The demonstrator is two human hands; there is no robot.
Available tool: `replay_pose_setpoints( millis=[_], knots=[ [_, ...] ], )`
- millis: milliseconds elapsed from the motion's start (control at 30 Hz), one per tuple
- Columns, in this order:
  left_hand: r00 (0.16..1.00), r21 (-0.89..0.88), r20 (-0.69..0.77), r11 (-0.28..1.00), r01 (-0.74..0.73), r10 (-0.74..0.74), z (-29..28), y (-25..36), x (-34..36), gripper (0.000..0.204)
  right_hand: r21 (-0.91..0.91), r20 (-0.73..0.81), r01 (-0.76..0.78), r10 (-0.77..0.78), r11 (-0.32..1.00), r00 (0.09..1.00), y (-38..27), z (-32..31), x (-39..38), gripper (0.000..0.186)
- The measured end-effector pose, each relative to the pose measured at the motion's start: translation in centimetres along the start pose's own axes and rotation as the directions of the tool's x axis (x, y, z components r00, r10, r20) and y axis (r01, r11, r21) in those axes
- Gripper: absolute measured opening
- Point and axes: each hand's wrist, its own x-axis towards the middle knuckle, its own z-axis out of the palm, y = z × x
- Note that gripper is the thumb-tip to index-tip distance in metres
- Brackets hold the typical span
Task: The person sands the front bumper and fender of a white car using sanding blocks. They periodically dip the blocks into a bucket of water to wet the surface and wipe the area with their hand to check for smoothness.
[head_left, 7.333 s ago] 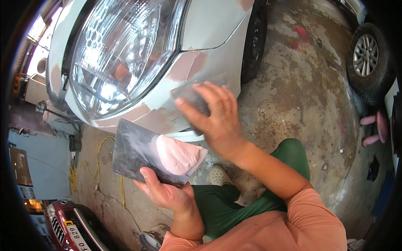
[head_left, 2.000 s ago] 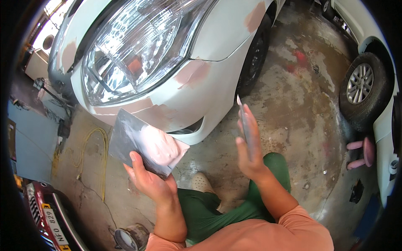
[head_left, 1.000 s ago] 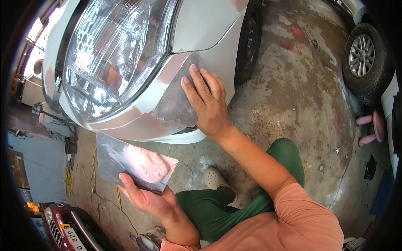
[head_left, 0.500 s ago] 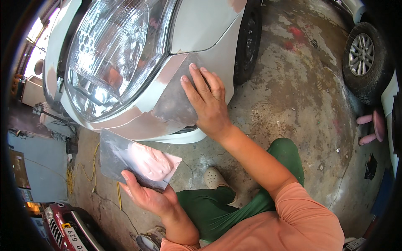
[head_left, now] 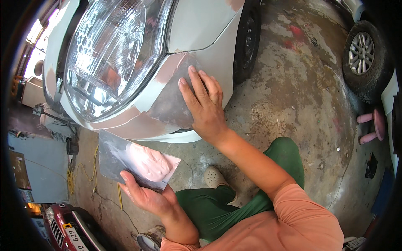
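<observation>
My right hand [head_left: 206,109] presses a thin grey spreader sheet [head_left: 166,106] onto the white car's front corner [head_left: 215,69], its fingers laid flat and slightly apart over the sheet, thumb hidden. The sheet lies below the clear headlight [head_left: 113,54], over part of a dull pink filler patch [head_left: 167,67]; another patch [head_left: 119,119] runs under the lamp. Below and left of that, my left hand [head_left: 148,196] is closed on the edge of a grey board [head_left: 113,154], thumb on top, which bears a mound of pale pink paste [head_left: 148,161].
The black front wheel [head_left: 247,46] stands behind the bumper. Another vehicle's wheel [head_left: 360,56] and a small pink stool [head_left: 379,125] are at the right. A maroon car front [head_left: 75,226], a metal can [head_left: 146,240] and yellow cord [head_left: 90,171] lie lower left, on stained concrete.
Two seconds ago my right hand held the spreader upright off the car; since then it has laid it against the panel and lately shifted slightly downward. The left hand still holds the board.
</observation>
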Motion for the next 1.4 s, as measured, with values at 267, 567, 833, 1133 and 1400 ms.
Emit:
replay_pose_setpoints(
  millis=[267,567,833,1133,1400],
  knots=[
    [1.0,0.001,-0.001,1.0,0.0,0.0,-0.1,0.1,-0.1,0.036,-0.041,0.015,0.019,-0.018,0.999,1.0,0.9,1.0,-1.0,0.052],
    [1.0,-0.013,-0.005,1.0,0.005,-0.005,0.1,0.1,-0.2,0.041,-0.048,-0.004,0.028,-0.028,0.998,1.0,0.8,-0.1,-0.6,0.052],
    [0.998,-0.019,0.059,1.0,0.024,-0.023,0.1,0.0,-0.3,0.041,-0.009,0.033,0.002,-0.002,1.0,0.999,2.1,-0.2,-1.2,0.054],
    [0.999,-0.012,0.043,0.999,0.03,-0.029,0.6,-0.1,-0.6,0.042,0.007,0.062,0.007,-0.007,1.0,0.998,1.6,-1.3,0.2,0.055],
    [0.999,0.009,0.033,1.0,0.015,-0.016,0.9,0.0,-0.6,0.045,0.039,0.174,-0.202,0.193,0.979,0.966,1.0,-5.7,-1.5,0.058]
  ],
)
